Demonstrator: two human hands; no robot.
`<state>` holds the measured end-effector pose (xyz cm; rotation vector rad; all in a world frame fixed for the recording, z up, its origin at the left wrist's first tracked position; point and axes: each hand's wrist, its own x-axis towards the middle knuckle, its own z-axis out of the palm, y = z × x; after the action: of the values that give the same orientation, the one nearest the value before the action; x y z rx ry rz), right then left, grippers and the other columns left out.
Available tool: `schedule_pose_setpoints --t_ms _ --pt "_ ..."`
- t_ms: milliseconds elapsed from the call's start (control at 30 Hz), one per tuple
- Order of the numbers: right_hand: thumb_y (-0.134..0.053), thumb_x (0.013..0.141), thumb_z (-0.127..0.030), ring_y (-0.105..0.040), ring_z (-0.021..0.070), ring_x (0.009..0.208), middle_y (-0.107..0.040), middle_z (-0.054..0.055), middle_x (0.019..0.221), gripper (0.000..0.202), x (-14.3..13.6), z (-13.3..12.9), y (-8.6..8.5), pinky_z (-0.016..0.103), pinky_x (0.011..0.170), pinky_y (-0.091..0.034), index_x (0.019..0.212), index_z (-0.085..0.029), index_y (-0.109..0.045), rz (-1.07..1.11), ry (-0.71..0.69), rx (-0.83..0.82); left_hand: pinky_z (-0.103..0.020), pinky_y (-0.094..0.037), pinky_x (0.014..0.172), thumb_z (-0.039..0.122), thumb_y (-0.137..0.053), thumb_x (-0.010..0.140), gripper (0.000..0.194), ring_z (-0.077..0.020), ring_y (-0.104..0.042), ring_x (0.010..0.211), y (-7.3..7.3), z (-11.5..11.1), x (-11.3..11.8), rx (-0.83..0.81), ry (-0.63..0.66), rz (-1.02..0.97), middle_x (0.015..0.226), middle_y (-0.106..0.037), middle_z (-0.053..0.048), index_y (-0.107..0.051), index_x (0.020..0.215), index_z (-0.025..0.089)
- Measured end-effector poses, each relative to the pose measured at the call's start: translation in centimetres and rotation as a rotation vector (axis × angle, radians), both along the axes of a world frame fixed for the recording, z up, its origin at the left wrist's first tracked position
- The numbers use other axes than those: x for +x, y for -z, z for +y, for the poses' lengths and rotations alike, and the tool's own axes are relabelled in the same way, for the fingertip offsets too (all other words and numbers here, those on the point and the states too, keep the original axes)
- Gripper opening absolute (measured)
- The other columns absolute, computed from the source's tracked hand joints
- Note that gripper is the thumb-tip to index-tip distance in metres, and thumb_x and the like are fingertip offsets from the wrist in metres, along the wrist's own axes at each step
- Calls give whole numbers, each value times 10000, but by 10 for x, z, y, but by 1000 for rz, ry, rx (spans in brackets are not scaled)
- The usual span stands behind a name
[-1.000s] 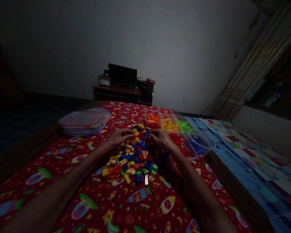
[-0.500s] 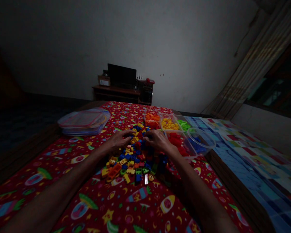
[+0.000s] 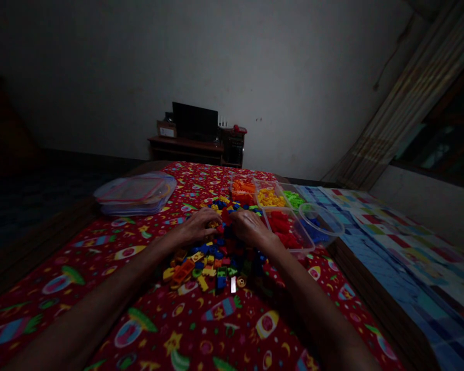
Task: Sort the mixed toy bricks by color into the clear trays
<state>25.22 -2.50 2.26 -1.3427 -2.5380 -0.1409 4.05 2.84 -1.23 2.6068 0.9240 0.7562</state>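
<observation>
A pile of mixed toy bricks (image 3: 206,260) in yellow, blue, red, orange and green lies on the red patterned cloth (image 3: 170,319). Over the pile's left side is my left hand (image 3: 201,225), its fingers curled round a small yellow brick (image 3: 213,224). My right hand (image 3: 249,225) reaches over the right side with bent fingers, and a red brick (image 3: 227,215) shows at its fingertips. To the right stand clear boxes of sorted bricks: orange (image 3: 243,191), yellow (image 3: 270,198), green (image 3: 293,199) and red (image 3: 280,224). A round clear tub (image 3: 334,226) holds blue bricks.
Stacked clear lids (image 3: 133,195) lie at the left edge of the cloth. Blue and multicoloured checked bedding (image 3: 390,257) stretches away on the right. Beyond the far end stand a desk (image 3: 185,146) and a dark monitor (image 3: 195,121).
My left hand has moved slightly right and nearer to me, its fingers now more curled. My right hand has shifted slightly, and a red brick now shows at its fingertips.
</observation>
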Motion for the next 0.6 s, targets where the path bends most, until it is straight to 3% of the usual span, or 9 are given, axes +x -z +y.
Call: schedule_pose_setpoints --t_ms 133,267,367,500,600 --pt "-575 857 -212 -538 207 871 -629 119 952 129 -2 -5 10 289 736 -394 949 -157 -647 2 -111 50 -356 -446 927 328 -548 788 183 -225 -597 966 1 2 -2 28 -77 -9 964 -691 -78 -668 839 201" --pt "-598 842 -205 -525 200 870 -614 105 954 153 1 -5 14 293 750 -405 985 -167 -636 -21 -89 63 -357 -468 899 245 -480 723 264 -237 -606 953 1 4 -7 18 -196 34 963 -690 -86 -673 895 188" --pt "-607 829 -174 -532 201 907 -618 113 998 235 0 -6 10 289 772 -399 1063 -152 -616 16 -85 34 -367 -461 933 200 -430 671 397 -252 -609 1004 2 3 -7 -26 -228 60 1045 -687 -106 -677 981 163" --pt "-521 849 -103 -541 167 784 -637 85 862 152 -7 -6 1 258 681 -353 932 -148 -641 -43 -89 -45 -348 -457 956 175 -391 634 523 -237 -608 1050 2 2 -7 -99 -259 54 1135 -681 -67 -666 1078 190" --pt "-502 859 -145 -526 156 687 -640 67 802 139 -9 -4 -6 262 606 -304 904 -154 -633 -20 -80 -75 -351 -454 964 206 -381 673 530 -239 -610 1060 1 3 -9 -116 -318 21 1169 -677 -53 -655 1126 197"
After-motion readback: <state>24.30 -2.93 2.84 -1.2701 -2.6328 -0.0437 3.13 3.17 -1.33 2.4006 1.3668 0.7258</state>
